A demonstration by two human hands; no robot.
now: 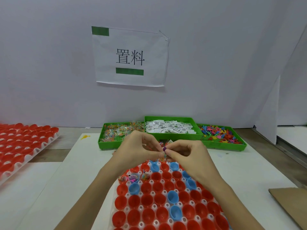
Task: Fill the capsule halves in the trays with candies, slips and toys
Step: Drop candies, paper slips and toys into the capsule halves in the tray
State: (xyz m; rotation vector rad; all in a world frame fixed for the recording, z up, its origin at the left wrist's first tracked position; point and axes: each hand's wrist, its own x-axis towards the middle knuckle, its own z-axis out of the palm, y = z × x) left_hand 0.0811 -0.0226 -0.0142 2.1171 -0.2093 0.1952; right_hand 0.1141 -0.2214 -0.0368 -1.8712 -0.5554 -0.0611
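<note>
Near tray [167, 199], white, its long axis running from the viewer toward the wall, holding rows of upward-opening capsule halves, mostly red with about seven blue; its lower edge is cut off by the frame, and its far end is hidden by the hands. A second tray [25, 146] of red halves lies at far left, cut off by the frame edge. Three green bins sit side by side at the wall: candies [119, 132], paper slips [171, 127] and small coloured toys [221, 133]. Three halves near the tray's far left corner [132, 177] already hold contents. Left hand [139, 151] and right hand [186, 155] meet above the tray's far end, fingertips curled together, pinching small items [164, 149]; a purple piece shows, the rest is too small to make out.
</note>
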